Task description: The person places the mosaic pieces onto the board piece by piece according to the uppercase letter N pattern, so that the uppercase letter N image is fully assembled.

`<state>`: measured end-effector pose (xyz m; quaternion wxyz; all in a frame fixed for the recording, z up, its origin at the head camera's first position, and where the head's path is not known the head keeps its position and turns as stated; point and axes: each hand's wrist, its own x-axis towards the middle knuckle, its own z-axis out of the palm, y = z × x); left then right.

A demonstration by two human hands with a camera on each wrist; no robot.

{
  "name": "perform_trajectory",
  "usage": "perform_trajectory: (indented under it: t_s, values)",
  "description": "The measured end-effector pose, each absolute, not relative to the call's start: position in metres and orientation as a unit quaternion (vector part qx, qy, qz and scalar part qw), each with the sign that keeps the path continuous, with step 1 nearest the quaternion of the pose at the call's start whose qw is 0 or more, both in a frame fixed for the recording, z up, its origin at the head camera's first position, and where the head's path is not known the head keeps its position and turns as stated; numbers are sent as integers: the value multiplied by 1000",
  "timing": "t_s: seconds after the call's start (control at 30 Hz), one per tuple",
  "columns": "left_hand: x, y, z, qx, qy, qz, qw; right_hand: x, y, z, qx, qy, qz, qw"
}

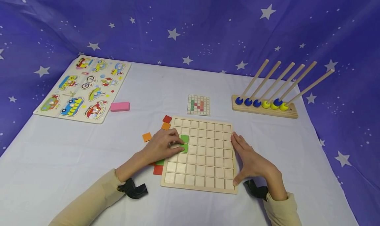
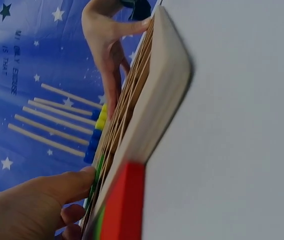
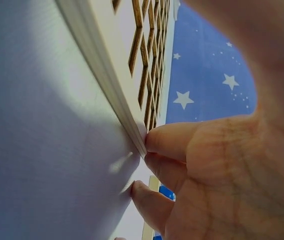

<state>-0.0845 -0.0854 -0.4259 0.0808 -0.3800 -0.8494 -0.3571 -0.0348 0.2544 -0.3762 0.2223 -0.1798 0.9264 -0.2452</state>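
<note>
A wooden grid board (image 1: 198, 188) lies on the white table. My left hand (image 1: 161, 143) is over its left side, with thumb and index finger at opposite edges of a green square tile (image 1: 185, 149). Another green tile (image 1: 184, 138) sits in the cell just above. In the left wrist view the thumb tip of the left hand (image 2: 31, 202) meets green at the grid. My right hand (image 1: 252, 161) rests along the board's right edge, fingers extended near the upper part and thumb at the lower right corner. The right wrist view shows its fingertips (image 3: 154, 142) against the board's side.
Orange tiles (image 1: 146, 137) and red tiles (image 1: 158, 170) lie left of the board, some partly under the left hand. Behind it is a small pattern card (image 1: 198, 113). A pink block (image 1: 120, 106), a vehicle puzzle (image 1: 114, 87) and a bead rack (image 1: 264, 112) stand farther back.
</note>
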Motion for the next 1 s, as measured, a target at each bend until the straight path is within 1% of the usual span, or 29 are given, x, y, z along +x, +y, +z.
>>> perform_trajectory:
  t_s: [0.13, 0.2, 0.27, 0.43, 0.6, 0.7, 0.77, 0.83, 1.0]
  values:
    - [-92, -97, -427, -332, -865, -371, 68, -35, 254, -376, -179, 925, -247, 224]
    - [-96, -103, -428, -308, -867, -388, 50, -34, 255, -375, -177, 925, -248, 225]
    - [-100, -110, -429, -302, -862, -405, 27, -34, 256, -375, -174, 926, -249, 226]
    - [-108, -134, -424, -320, -845, -424, -61, -34, 256, -375, -171, 924, -254, 227]
    - [-110, -162, -407, -311, -855, -380, -167, -34, 255, -376, -174, 925, -252, 226]
    - [-111, -170, -401, -313, -859, -353, -200, -34, 255, -375, -174, 925, -252, 226]
    - [-112, -172, -398, -309, -862, -347, -203, -35, 255, -375, -174, 925, -252, 226]
    - [-113, -173, -398, -302, -869, -346, -185, -35, 255, -375, -174, 924, -254, 226]
    - [-116, -174, -401, -273, -900, -327, -93, -35, 255, -376, -172, 925, -254, 226]
